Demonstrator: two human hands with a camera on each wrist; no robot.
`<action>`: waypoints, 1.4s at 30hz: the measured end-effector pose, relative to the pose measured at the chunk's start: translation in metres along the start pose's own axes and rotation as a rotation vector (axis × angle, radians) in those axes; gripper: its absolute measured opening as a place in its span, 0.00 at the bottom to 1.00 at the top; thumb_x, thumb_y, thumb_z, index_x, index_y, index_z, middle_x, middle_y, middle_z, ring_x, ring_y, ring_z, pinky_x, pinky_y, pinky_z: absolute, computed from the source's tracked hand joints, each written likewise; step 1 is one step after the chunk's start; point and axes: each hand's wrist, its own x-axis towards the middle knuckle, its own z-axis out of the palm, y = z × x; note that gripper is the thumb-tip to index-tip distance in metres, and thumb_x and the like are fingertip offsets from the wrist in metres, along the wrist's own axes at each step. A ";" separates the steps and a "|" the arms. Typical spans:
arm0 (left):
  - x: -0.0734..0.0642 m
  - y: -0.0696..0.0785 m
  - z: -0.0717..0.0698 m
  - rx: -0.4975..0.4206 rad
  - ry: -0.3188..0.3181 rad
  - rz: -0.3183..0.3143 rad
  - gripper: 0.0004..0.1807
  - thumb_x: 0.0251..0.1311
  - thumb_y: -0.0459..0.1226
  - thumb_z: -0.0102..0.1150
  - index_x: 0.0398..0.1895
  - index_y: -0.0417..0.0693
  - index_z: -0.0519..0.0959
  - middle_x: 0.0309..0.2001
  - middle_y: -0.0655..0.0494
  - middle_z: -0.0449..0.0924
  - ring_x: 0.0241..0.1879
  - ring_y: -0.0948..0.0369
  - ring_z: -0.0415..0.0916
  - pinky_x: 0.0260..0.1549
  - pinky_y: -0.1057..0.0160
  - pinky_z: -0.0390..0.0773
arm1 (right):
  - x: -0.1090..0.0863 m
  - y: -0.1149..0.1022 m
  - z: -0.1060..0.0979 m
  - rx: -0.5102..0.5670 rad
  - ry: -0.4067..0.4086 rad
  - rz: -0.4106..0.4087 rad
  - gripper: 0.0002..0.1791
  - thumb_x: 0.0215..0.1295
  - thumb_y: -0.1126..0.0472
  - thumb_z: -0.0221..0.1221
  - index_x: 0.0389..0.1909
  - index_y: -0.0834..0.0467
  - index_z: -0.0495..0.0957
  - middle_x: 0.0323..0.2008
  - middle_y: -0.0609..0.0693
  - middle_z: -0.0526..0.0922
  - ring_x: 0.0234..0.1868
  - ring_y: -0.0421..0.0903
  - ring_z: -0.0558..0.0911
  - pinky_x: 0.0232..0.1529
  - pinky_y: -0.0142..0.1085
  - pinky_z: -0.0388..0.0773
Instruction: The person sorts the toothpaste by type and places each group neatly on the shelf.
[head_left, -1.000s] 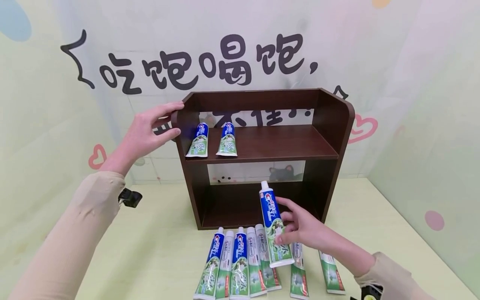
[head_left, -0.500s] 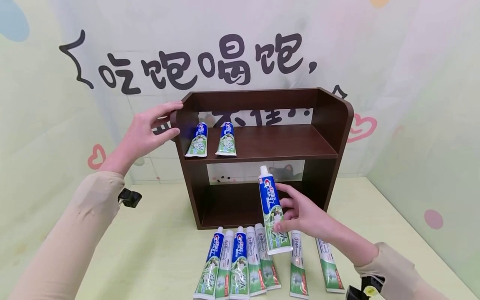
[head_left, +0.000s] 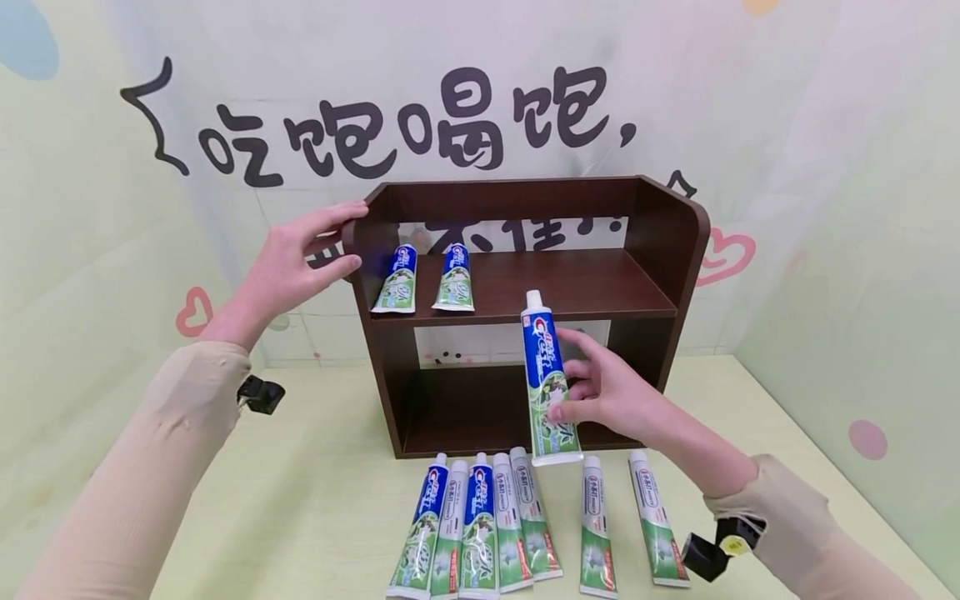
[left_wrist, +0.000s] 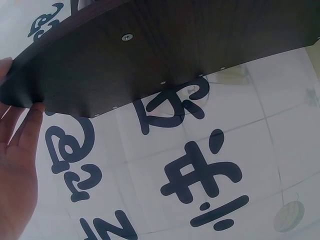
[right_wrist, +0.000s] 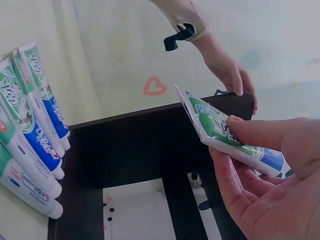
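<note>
My right hand [head_left: 611, 387] pinches a blue-and-green toothpaste tube [head_left: 551, 392] between thumb and fingers. Cap upward, the tube is held in front of the dark brown wooden shelf [head_left: 525, 318], its cap level with the middle board. In the right wrist view the thumb lies on the tube's [right_wrist: 215, 122] printed face, with fingers beneath. My left hand [head_left: 288, 258] grips the upper front corner of the shelf's left side panel, seen from outside in the left wrist view as a dark panel [left_wrist: 150, 55]. Two similar tubes, a left one [head_left: 397, 279] and a right one [head_left: 454, 279], lie on the upper board.
On the pale table [head_left: 300, 483] before the shelf lie several more tubes, some blue-and-green [head_left: 480, 533], others white-and-green [head_left: 597, 529]. Two of the white-and-green ones sit apart on the right. A printed wall [head_left: 480, 50] stands behind the shelf.
My right hand has risen with the toothpaste tube, from in front of the lower compartment to around the middle board. The left hand stays on the shelf's side panel.
</note>
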 end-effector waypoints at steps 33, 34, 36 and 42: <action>-0.002 0.000 -0.001 0.001 -0.005 0.010 0.33 0.56 0.26 0.67 0.66 0.50 0.74 0.66 0.49 0.76 0.56 0.83 0.71 0.57 0.82 0.75 | 0.084 -0.055 -0.048 -0.026 0.087 0.018 0.53 0.59 0.62 0.68 0.78 0.43 0.46 0.64 0.55 0.76 0.59 0.54 0.81 0.59 0.50 0.83; -0.001 0.000 -0.001 0.000 -0.005 0.010 0.33 0.56 0.26 0.67 0.67 0.50 0.74 0.66 0.49 0.76 0.56 0.83 0.71 0.57 0.82 0.75 | 0.089 -0.056 -0.049 -0.021 0.087 0.014 0.52 0.59 0.63 0.68 0.78 0.44 0.46 0.64 0.56 0.76 0.59 0.54 0.80 0.60 0.50 0.83; -0.001 0.000 0.000 -0.002 -0.006 0.008 0.33 0.56 0.26 0.67 0.67 0.49 0.74 0.66 0.49 0.76 0.56 0.83 0.71 0.57 0.82 0.74 | 0.098 -0.059 -0.051 -0.016 0.092 0.013 0.51 0.60 0.64 0.67 0.78 0.45 0.47 0.63 0.56 0.76 0.59 0.54 0.80 0.60 0.49 0.83; 0.000 0.000 0.000 0.000 -0.004 0.011 0.33 0.56 0.26 0.66 0.66 0.49 0.74 0.65 0.49 0.76 0.56 0.83 0.70 0.57 0.82 0.74 | 0.120 -0.063 -0.055 -0.012 0.109 0.036 0.50 0.61 0.66 0.66 0.78 0.48 0.47 0.61 0.59 0.77 0.58 0.54 0.80 0.58 0.46 0.84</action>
